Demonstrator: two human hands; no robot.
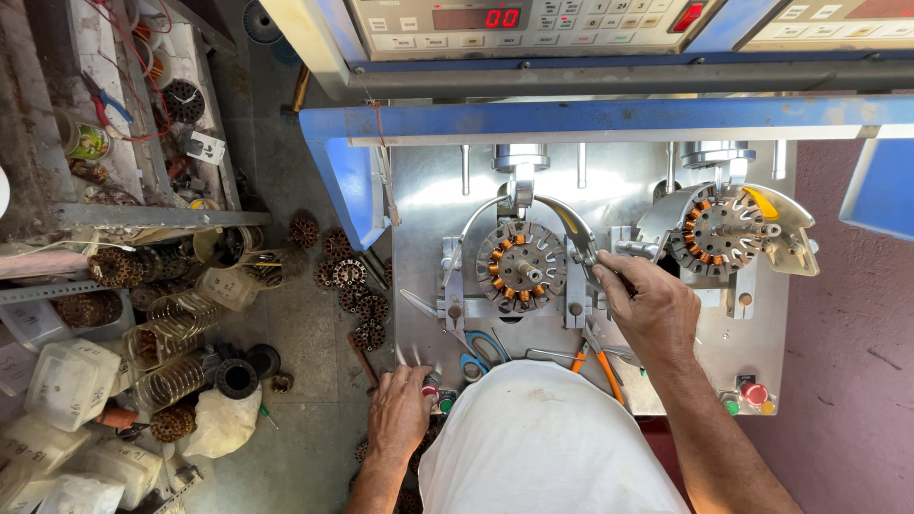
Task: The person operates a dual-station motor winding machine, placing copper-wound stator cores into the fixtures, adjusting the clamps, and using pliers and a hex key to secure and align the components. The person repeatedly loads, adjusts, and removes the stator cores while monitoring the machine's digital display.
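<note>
Right hand (647, 309) curled on winder clamp (583, 249)

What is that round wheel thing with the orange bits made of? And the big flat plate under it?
The round part looks like grey metal with a dull sheen; its orange bits look like coils of thin copper wire, shiny and reddish. The flat plate looks like bare steel or aluminium, since it glares brightly. The right hand rests beside the round part.

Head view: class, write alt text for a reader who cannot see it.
Seen from above, a person's right hand grips a metal guide by the left stator on a winding machine, while the left hand rests on buttons at its front edge. A second stator sits right.
</note>
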